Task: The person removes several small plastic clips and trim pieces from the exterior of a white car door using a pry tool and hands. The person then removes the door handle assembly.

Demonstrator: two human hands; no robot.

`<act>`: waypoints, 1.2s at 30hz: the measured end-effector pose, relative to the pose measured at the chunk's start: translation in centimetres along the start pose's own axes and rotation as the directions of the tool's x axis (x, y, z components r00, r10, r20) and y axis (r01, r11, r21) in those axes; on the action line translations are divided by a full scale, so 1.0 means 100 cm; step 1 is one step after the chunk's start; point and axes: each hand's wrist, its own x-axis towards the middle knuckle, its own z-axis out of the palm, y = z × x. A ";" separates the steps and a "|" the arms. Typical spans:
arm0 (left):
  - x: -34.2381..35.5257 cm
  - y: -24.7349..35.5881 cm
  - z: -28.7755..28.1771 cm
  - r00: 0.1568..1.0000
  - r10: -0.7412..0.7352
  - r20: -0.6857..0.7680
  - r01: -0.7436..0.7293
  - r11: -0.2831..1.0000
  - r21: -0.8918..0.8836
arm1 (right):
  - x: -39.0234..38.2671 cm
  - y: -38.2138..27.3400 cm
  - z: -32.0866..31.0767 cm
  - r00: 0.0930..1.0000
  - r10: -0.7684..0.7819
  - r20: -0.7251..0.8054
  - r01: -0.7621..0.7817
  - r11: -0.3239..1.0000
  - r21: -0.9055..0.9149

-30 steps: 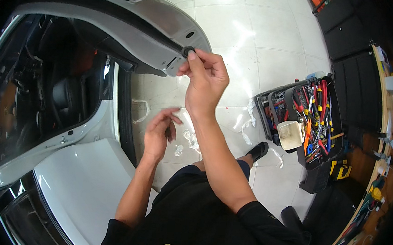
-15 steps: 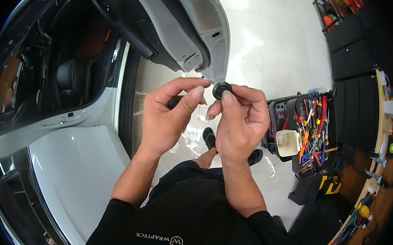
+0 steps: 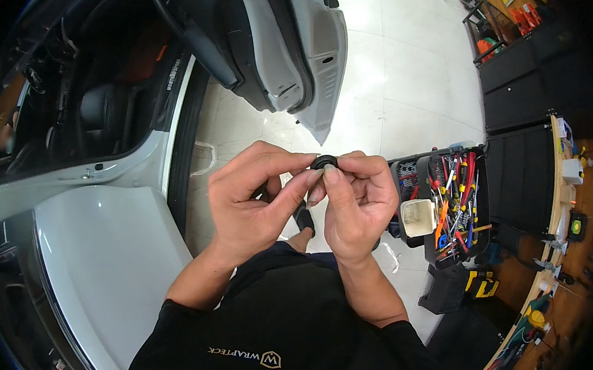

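Between my two hands, in front of my chest, is a small round black part (image 3: 324, 162) with a raised rim, like a rubber plug or grommet. My left hand (image 3: 251, 195) pinches its left side with thumb and forefinger. From the other side, the thumb and fingers of my right hand (image 3: 355, 206) grip it too. Something dark shows in the curl of my left hand's other fingers, too hidden to name. Beyond my hands stands an open car door (image 3: 298, 68), its lower corner just past my fingertips.
At left is a pale car body (image 3: 99, 247) with its door opening and dark seats. A tool bag (image 3: 450, 202) full of screwdrivers and pliers stands to the right, a white box (image 3: 418, 217) at its near side. Black cabinets (image 3: 518, 159) line the right; tiled floor (image 3: 413, 90) lies between.
My left thumb and forefinger have come from just beside the round black part onto it. Both hands have moved slightly lower in view, and the whole view has shifted a little.
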 end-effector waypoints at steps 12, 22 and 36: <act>-0.009 -0.009 -0.020 0.979 -0.155 0.133 0.184 0.952 -0.246 | -0.015 -0.012 0.016 0.998 0.032 0.057 -0.026 0.995 -0.100; -0.028 -0.040 -0.002 0.998 -0.062 -0.006 0.062 0.998 -0.001 | -0.018 0.015 -0.002 0.942 0.328 -0.067 -0.335 0.928 -0.164; -0.032 -0.039 0.022 0.905 -0.426 -0.012 0.424 0.897 0.122 | 0.106 0.107 -0.027 0.812 0.261 -0.522 -0.240 0.965 0.108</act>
